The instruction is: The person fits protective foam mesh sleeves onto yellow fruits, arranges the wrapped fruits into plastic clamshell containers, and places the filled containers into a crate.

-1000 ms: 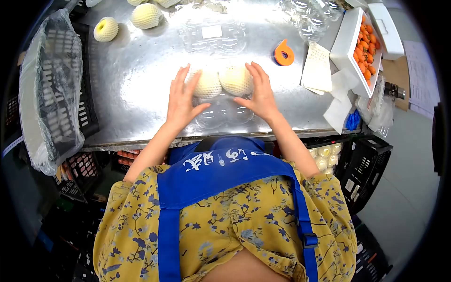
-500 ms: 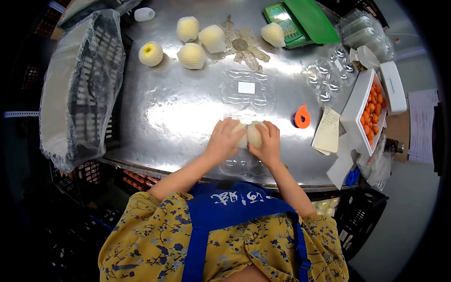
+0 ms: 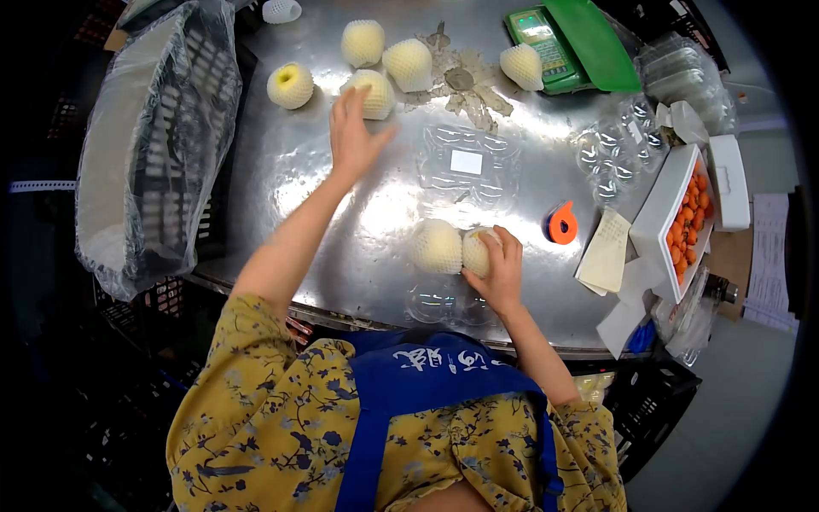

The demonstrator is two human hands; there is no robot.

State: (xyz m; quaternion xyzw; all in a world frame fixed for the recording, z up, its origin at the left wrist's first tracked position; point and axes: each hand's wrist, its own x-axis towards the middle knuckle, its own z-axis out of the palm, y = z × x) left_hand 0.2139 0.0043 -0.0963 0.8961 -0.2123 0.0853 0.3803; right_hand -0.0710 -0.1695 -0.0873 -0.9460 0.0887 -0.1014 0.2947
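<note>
My left hand (image 3: 351, 145) is stretched out, fingers extended over a foam-netted fruit (image 3: 375, 98) at the back left, with its thumb spread away. Around it stand more fruits in white foam nets, among them a yellow apple (image 3: 290, 86) whose top shows. At the table's front, my right hand (image 3: 502, 271) curls round a netted apple (image 3: 476, 251). Touching that one on the left is another netted apple (image 3: 437, 247). Both sit in a clear plastic clamshell box (image 3: 433, 299), its lid (image 3: 503, 166) laid open behind them with a white label.
An orange tape dispenser (image 3: 562, 224) and paper slips (image 3: 606, 250) lie to the right, near a white foam box (image 3: 650, 213) of small orange fruits. Behind are a green scale (image 3: 559, 55) and one netted fruit (image 3: 521, 67). A plastic-covered crate (image 3: 115, 162) stands left.
My left hand has let go of the left apple in the box and moved up and left to the back fruits. The right hand stays on its apple. The view has shifted slightly.
</note>
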